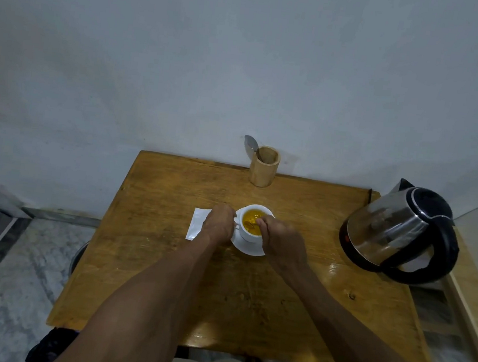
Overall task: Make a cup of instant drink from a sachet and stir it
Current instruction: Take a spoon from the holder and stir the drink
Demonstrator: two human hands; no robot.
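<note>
A white cup full of yellow-orange drink stands on a white saucer in the middle of the wooden table. My left hand grips the cup's handle on its left side. My right hand reaches over the cup's right rim, fingers pinched on a spoon whose bowl is dipped in the drink. A white sachet lies flat on the table just left of the cup, partly hidden behind my left hand.
A wooden holder with another spoon stands at the table's far edge against the wall. A steel and black electric kettle sits at the right edge. Tiled floor lies to the left.
</note>
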